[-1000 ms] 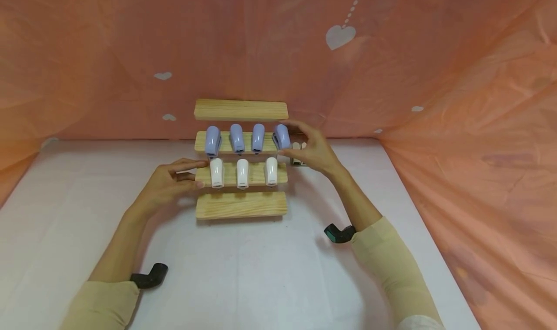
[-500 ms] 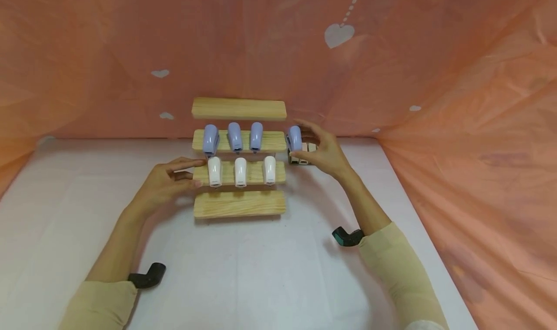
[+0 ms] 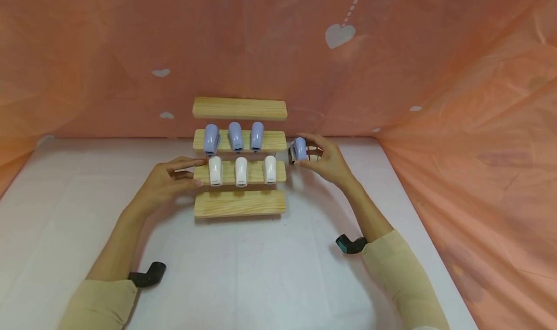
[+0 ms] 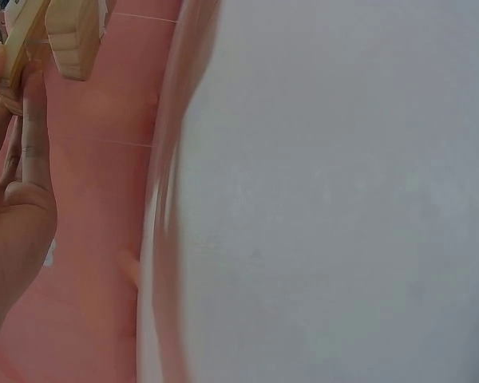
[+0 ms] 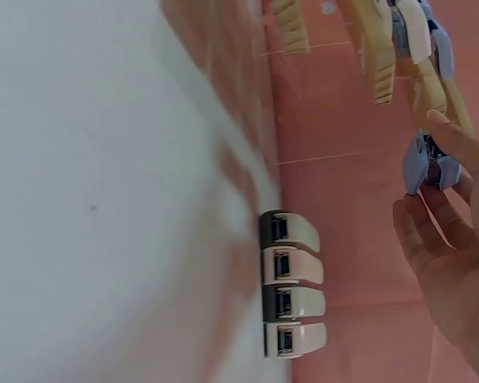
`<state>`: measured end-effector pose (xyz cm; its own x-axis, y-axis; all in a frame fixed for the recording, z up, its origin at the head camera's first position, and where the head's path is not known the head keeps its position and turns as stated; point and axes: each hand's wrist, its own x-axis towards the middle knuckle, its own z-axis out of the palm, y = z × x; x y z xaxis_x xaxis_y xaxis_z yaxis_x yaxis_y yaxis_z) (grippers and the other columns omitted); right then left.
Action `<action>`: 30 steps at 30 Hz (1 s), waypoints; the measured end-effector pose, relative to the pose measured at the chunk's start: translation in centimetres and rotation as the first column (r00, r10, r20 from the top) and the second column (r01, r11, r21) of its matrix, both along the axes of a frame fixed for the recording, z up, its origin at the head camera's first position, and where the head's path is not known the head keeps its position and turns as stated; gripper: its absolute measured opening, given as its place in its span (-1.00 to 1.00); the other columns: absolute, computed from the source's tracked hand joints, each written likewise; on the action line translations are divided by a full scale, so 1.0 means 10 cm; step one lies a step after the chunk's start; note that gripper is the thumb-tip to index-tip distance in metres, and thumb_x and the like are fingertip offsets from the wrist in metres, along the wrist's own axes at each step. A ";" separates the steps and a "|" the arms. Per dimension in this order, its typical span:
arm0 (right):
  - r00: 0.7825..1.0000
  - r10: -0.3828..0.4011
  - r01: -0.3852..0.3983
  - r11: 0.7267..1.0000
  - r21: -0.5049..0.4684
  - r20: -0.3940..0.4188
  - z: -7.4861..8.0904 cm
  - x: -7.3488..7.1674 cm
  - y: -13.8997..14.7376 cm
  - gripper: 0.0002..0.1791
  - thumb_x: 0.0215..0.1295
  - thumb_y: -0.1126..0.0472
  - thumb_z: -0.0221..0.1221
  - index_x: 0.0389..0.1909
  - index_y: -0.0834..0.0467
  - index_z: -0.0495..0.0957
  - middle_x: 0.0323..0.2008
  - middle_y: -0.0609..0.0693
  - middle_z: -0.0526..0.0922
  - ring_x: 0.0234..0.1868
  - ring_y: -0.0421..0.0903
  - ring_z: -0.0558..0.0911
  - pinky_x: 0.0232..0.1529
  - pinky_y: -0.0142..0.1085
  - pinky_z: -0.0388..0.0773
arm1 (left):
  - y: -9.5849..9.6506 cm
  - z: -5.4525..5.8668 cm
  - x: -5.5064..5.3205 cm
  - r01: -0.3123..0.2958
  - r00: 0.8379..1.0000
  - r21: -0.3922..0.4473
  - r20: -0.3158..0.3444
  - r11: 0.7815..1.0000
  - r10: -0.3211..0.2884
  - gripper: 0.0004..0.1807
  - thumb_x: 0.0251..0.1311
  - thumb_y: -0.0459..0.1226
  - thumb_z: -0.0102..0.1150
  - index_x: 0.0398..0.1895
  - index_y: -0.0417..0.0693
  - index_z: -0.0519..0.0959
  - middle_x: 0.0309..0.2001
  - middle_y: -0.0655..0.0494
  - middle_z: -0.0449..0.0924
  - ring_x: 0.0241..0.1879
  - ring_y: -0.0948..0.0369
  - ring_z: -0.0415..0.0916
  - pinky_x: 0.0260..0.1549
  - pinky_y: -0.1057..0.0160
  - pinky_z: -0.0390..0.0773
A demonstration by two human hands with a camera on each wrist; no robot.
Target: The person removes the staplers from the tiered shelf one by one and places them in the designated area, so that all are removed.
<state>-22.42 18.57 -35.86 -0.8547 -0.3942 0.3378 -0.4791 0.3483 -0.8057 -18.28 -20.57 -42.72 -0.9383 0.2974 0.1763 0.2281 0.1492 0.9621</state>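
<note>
Right hand (image 3: 328, 163): grip narrowed, thumb and fingers pinching lavender stapler (image 3: 300, 149) — held in air just right of shelf boards, near row of four pale staplers (image 5: 302, 266) on white surface (image 3: 261, 272). Left hand (image 3: 165, 184): grip pinching left end of wooden board (image 3: 228, 174) — three white staplers (image 3: 241, 171) on it. Three more lavender staplers (image 3: 235, 136) on upper board (image 3: 278, 140).

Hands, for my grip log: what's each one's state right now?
Left hand: holding a wooden shelf by its end.
Right hand: holding a lavender stapler.
</note>
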 end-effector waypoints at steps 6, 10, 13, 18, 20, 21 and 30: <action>0.999 -0.034 0.034 0.999 0.005 0.039 -0.11 0.01 0.02 -0.31 0.04 0.56 0.39 0.26 0.42 0.43 0.12 0.35 0.53 0.02 0.21 0.60 0.07 0.02 0.58 | -0.01 0.00 0.00 -0.020 1.000 -0.043 -0.007 0.999 0.019 -0.44 0.13 -0.37 0.43 0.25 -0.21 0.55 0.11 0.05 0.52 -0.04 0.27 0.63 -0.02 0.40 0.57; 0.996 -0.048 0.049 0.999 -0.012 0.075 -0.22 -0.02 0.05 -0.29 0.02 0.57 0.40 0.27 0.40 0.43 0.12 0.35 0.52 0.04 0.24 0.59 0.06 0.03 0.58 | 0.00 0.01 -0.01 -0.029 1.000 -0.043 0.007 0.999 0.029 -0.44 0.12 -0.36 0.44 0.23 -0.17 0.57 0.12 0.07 0.53 -0.05 0.25 0.63 -0.02 0.40 0.57; 0.994 -0.053 0.057 0.998 -0.038 0.097 -0.37 -0.10 0.09 -0.26 -0.01 0.60 0.40 0.28 0.42 0.41 0.13 0.37 0.50 0.04 0.28 0.56 0.07 0.03 0.57 | 0.00 0.01 0.00 -0.024 1.000 -0.044 0.004 0.999 0.024 -0.44 0.13 -0.36 0.43 0.24 -0.17 0.56 0.12 0.07 0.53 -0.05 0.25 0.63 -0.04 0.40 0.58; 0.990 -0.081 0.089 0.994 -0.069 0.111 -0.59 -0.21 0.14 -0.20 -0.04 0.58 0.43 0.31 0.39 0.40 0.14 0.36 0.51 0.05 0.28 0.57 0.10 0.05 0.54 | 0.00 0.00 0.00 -0.020 0.999 -0.055 -0.026 0.998 0.019 -0.44 0.14 -0.36 0.42 0.26 -0.18 0.55 0.11 0.07 0.54 -0.06 0.27 0.62 -0.04 0.43 0.57; 0.989 -0.093 0.101 0.992 -0.070 0.115 -0.64 -0.22 0.15 -0.19 -0.05 0.55 0.45 0.31 0.36 0.41 0.12 0.33 0.53 0.05 0.25 0.58 0.10 0.01 0.56 | 0.00 0.00 0.01 -0.017 1.000 -0.055 -0.027 0.998 0.015 -0.43 0.15 -0.36 0.42 0.27 -0.18 0.54 0.12 0.06 0.53 -0.06 0.27 0.62 -0.05 0.43 0.57; 0.988 -0.098 0.106 0.992 -0.063 0.115 -0.66 -0.22 0.15 -0.19 -0.05 0.54 0.46 0.31 0.34 0.42 0.11 0.32 0.54 0.06 0.23 0.58 0.11 -0.01 0.56 | 0.00 -0.01 0.01 -0.016 1.000 -0.053 -0.024 0.998 0.014 -0.43 0.15 -0.36 0.41 0.27 -0.19 0.54 0.12 0.06 0.53 -0.07 0.27 0.62 -0.05 0.42 0.58; 0.984 -0.151 0.146 0.987 0.065 0.095 -0.80 -0.21 0.19 -0.21 -0.02 0.44 0.49 0.31 0.29 0.43 0.04 0.28 0.59 0.07 0.18 0.61 0.12 -0.10 0.57 | 0.01 0.00 0.01 -0.014 1.000 -0.046 -0.026 0.999 0.013 -0.43 0.16 -0.37 0.41 0.27 -0.21 0.52 0.11 0.03 0.52 -0.08 0.27 0.64 -0.07 0.41 0.59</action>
